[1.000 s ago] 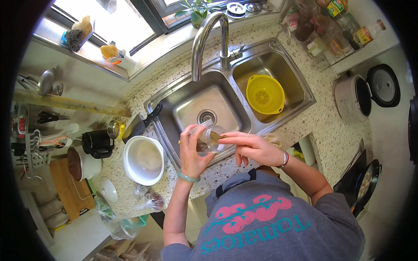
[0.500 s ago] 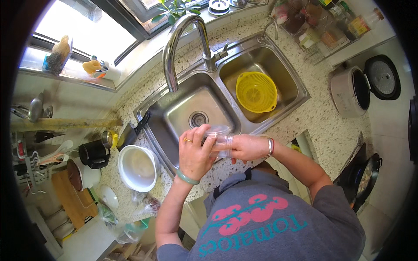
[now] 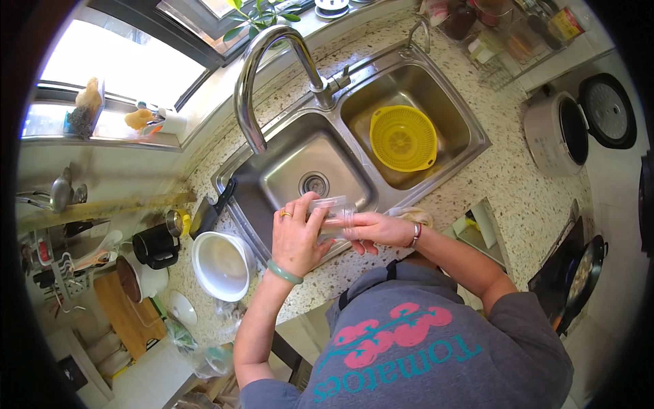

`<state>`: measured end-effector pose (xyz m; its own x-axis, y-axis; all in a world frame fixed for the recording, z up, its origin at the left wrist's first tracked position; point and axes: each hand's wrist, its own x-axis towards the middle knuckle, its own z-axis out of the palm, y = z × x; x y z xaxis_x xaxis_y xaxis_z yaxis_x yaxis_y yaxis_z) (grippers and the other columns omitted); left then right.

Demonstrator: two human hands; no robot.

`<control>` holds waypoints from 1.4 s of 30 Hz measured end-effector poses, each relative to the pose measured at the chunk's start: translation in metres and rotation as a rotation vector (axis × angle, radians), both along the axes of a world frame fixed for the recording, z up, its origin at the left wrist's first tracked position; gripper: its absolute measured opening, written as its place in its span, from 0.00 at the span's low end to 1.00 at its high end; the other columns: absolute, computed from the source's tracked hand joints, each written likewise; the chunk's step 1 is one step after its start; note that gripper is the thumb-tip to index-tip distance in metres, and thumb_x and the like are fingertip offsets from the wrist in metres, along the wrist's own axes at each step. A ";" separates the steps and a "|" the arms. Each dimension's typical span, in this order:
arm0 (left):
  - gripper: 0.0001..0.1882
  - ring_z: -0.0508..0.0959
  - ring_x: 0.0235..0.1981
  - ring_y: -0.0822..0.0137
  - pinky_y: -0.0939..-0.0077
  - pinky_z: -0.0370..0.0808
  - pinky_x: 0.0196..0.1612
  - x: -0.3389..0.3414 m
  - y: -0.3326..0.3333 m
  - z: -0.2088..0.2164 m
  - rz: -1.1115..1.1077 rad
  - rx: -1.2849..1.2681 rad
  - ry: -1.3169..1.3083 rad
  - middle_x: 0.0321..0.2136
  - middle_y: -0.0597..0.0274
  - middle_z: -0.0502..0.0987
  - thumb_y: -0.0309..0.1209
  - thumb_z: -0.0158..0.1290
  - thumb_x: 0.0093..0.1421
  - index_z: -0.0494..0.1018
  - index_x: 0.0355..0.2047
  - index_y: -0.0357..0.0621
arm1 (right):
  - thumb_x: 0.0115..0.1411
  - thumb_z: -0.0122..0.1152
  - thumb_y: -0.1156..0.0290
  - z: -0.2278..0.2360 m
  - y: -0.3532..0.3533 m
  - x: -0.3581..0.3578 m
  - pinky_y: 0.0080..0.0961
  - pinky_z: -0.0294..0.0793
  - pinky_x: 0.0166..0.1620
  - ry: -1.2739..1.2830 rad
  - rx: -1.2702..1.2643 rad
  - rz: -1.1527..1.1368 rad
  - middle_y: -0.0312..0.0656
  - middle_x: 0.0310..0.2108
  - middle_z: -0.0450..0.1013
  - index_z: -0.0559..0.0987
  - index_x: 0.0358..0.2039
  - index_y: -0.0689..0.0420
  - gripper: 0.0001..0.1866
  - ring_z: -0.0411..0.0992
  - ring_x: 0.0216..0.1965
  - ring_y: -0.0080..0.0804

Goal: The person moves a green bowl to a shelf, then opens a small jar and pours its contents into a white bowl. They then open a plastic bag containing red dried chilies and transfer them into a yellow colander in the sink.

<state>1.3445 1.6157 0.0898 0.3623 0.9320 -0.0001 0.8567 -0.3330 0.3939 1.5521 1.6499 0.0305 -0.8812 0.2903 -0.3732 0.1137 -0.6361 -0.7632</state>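
The left hand (image 3: 293, 242) wraps its fingers (image 3: 300, 204) around a clear jar (image 3: 334, 219) over the sink (image 3: 300, 160); the right hand (image 3: 388, 230) meets the jar, its grip unclear; upside-down teal lettering (image 3: 402, 365) crosses the grey shirt (image 3: 436, 388)

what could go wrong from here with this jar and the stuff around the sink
The clear jar could slip: the left hand holds it by the left basin's near edge while the right hand is at its mouth.

The black-handled knife might get knocked, since its handle reaches over the sink rim, close to the white bowl.
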 end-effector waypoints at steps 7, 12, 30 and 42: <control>0.36 0.70 0.49 0.56 0.60 0.66 0.50 0.006 0.007 0.011 -0.119 0.048 0.091 0.51 0.58 0.68 0.28 0.69 0.30 0.72 0.46 0.47 | 0.69 0.45 0.63 0.001 0.004 -0.002 0.12 0.67 0.24 -0.017 0.051 0.043 0.30 0.25 0.68 0.64 0.65 0.45 0.24 0.68 0.24 0.13; 0.38 0.71 0.50 0.54 0.60 0.68 0.50 -0.001 0.006 -0.009 0.045 -0.010 -0.058 0.51 0.58 0.68 0.27 0.68 0.32 0.71 0.50 0.49 | 0.67 0.44 0.69 0.008 0.005 0.008 0.12 0.69 0.23 -0.009 0.015 -0.054 0.35 0.36 0.70 0.65 0.64 0.49 0.24 0.69 0.25 0.14; 0.41 0.68 0.54 0.51 0.61 0.68 0.55 0.045 0.030 -0.101 0.224 0.061 -0.538 0.53 0.53 0.66 0.30 0.72 0.35 0.69 0.53 0.50 | 0.66 0.43 0.73 0.030 0.038 0.054 0.14 0.73 0.22 -0.281 0.291 -0.218 0.36 0.35 0.65 0.72 0.55 0.63 0.19 0.72 0.25 0.18; 0.44 0.65 0.56 0.51 0.62 0.65 0.58 0.059 0.037 -0.122 0.323 -0.027 -0.653 0.52 0.52 0.63 0.28 0.73 0.34 0.67 0.55 0.48 | 0.66 0.45 0.70 0.023 0.066 0.091 0.14 0.72 0.26 -0.172 -0.049 -0.388 0.34 0.29 0.71 0.73 0.56 0.61 0.19 0.70 0.26 0.17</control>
